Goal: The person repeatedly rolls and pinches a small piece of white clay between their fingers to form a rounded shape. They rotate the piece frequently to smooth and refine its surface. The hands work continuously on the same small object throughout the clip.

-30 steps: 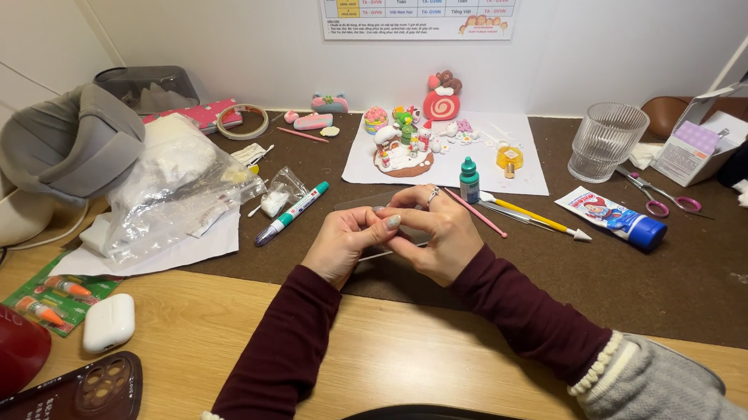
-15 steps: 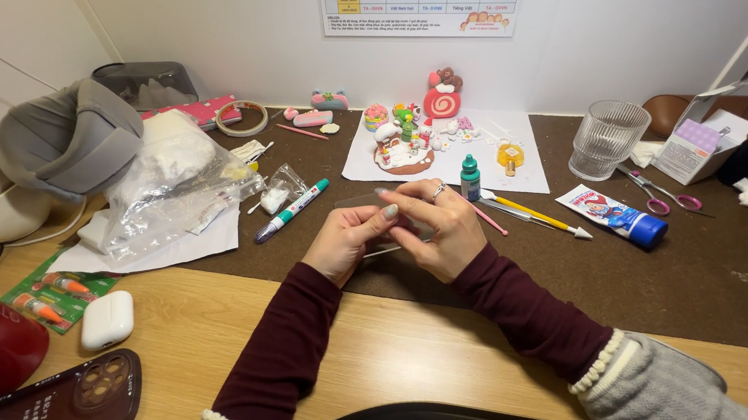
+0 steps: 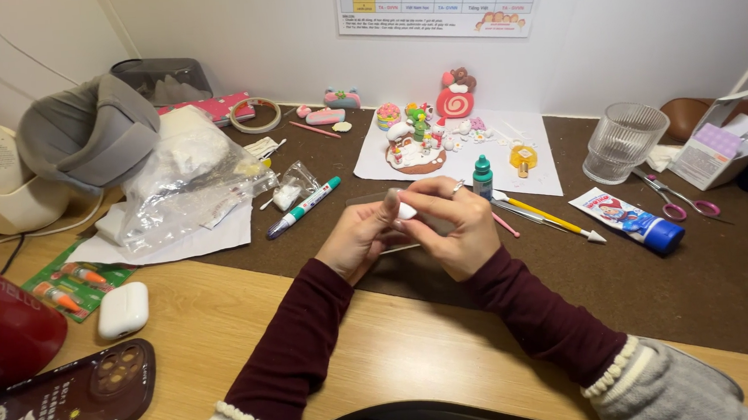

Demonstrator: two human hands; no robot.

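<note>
Your left hand (image 3: 360,237) & right hand (image 3: 452,228) pinch a small white clay bit (image 3: 406,209) between the fingertips (a thin stick pokes out left). Hands have lifted a little, so you're shaping it above the brown surface (image 3: 712,274), near the green-capped bottle (image 3: 482,176).

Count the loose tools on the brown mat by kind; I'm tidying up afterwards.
Marker pen: 1
Yellow-handled sculpting tool: 1
Scissors: 1
Glue tube: 1
Small green-capped bottle: 1
Clear glass: 1
Tape roll: 1
Total: 7
</note>
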